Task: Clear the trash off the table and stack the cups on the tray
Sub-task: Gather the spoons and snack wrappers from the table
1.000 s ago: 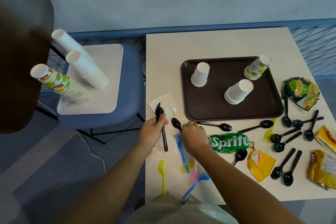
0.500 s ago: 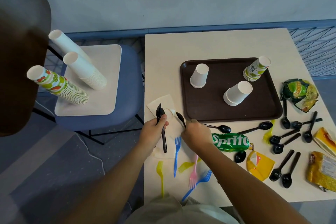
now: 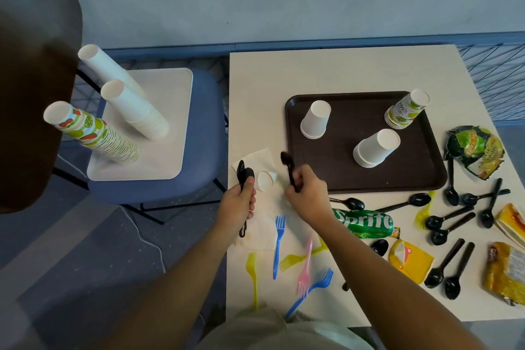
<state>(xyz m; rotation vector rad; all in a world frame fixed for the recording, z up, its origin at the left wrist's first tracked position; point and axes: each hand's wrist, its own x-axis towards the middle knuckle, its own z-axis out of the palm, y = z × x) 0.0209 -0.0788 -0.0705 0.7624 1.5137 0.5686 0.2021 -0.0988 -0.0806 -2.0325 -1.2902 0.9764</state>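
Presently, one black spoon [image 3: 287, 163] is pinched by its handle in the right hand [image 3: 308, 193], at eight o'clock of the tray [image 3: 335, 176]. Other black spoons [image 3: 243, 175] are gripped in the left hand [image 3: 237, 206]. Such cutlery is judged light, stiff and slick, and is best taken mid-handle.
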